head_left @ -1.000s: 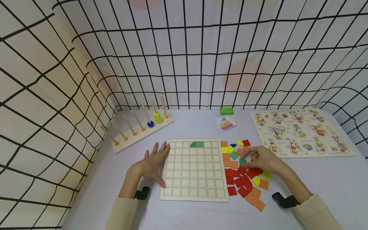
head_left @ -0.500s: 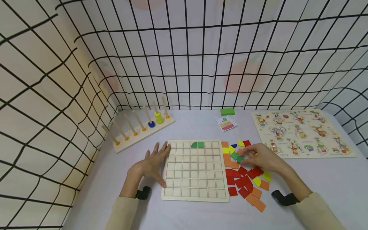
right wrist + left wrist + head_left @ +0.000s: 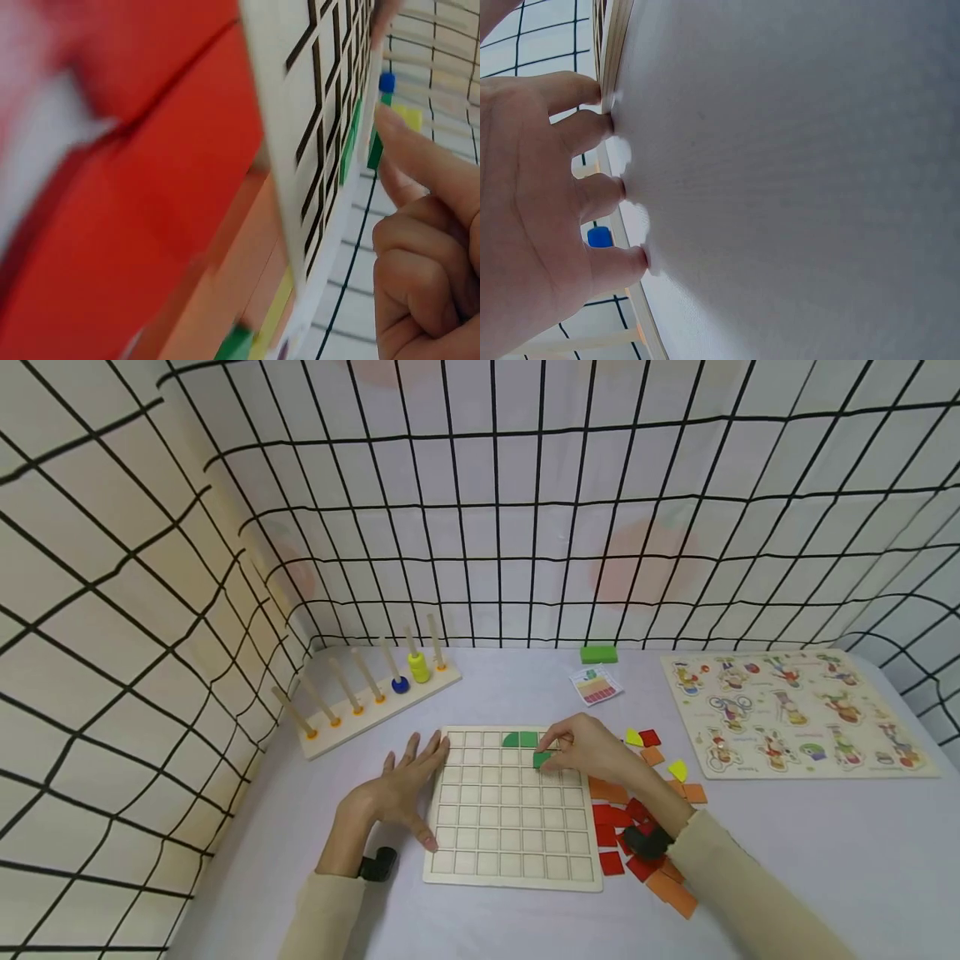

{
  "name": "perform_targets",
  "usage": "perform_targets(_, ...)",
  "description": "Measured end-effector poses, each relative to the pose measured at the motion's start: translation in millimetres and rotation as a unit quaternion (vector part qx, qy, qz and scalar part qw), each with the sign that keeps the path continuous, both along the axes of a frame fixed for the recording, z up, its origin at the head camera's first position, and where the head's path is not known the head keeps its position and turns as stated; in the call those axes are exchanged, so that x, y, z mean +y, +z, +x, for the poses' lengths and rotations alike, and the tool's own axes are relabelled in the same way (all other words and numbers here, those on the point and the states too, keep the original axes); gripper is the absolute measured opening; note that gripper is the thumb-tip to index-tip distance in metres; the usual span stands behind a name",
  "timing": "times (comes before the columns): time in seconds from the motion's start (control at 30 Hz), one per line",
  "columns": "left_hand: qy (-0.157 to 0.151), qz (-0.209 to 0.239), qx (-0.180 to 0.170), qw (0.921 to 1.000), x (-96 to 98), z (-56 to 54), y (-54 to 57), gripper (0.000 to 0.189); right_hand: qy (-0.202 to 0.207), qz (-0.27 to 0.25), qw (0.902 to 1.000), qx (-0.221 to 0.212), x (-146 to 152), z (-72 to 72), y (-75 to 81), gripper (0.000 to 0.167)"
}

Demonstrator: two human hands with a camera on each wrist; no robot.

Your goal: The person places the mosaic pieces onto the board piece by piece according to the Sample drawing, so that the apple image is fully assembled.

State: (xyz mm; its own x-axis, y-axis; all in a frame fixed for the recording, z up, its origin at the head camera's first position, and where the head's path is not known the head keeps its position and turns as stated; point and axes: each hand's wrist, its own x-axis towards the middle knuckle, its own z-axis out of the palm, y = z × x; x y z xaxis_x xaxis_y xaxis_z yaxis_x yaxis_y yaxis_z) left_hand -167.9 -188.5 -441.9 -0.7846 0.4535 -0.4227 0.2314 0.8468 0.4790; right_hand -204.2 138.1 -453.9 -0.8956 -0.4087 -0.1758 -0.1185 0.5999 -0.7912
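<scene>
A wooden grid board (image 3: pixel 498 843) lies in the middle of the table. Two green tiles sit in its top row: a rounded tile (image 3: pixel 512 740) and a square tile (image 3: pixel 528 739). Between thumb and fingertips, my right hand (image 3: pixel 588 747) pinches another green square tile (image 3: pixel 541 761) close over the board, just below those two. The right wrist view shows this pinched tile (image 3: pixel 375 146) edge-on at the fingertips. My left hand (image 3: pixel 397 795) rests with spread fingers along the board's left edge; in the left wrist view its fingertips (image 3: pixel 636 259) touch the white tabletop.
Red tiles (image 3: pixel 611 817), orange tiles (image 3: pixel 671 891) and yellow tiles (image 3: pixel 678 769) lie loose right of the board, partly hidden under my right arm. Behind stand a peg rack (image 3: pixel 382 710), a printed card (image 3: pixel 596 684) and a green block (image 3: pixel 598 654). A picture puzzle (image 3: pixel 798 714) lies far right. Black netting surrounds the table.
My right hand has taken hold of a green square tile among the loose tiles and carried it left over the board. A few loose tiles have shifted. My left hand stays put.
</scene>
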Motion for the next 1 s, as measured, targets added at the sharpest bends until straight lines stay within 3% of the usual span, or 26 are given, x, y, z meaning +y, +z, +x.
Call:
perform_targets(0.33,-0.004,-0.007,0.002,1.0,1.5,-1.3,-2.5,0.154,-0.01,0.022,0.9997,0.004,-15.2,-10.6,-5.7,0.018)
perform_targets(0.77,0.0,-0.011,0.0,0.9999,1.0,0.4,0.7,0.153,-0.031,0.004,0.9994,-0.016,-22.9,-14.6,-6.4,0.014)
perform_targets(1.0,0.001,-0.011,-0.003,0.9999,2.5,-0.3,3.3,0.153,-0.051,-0.008,0.9985,-0.02,-4.2,-14.1,2.2,0.017)
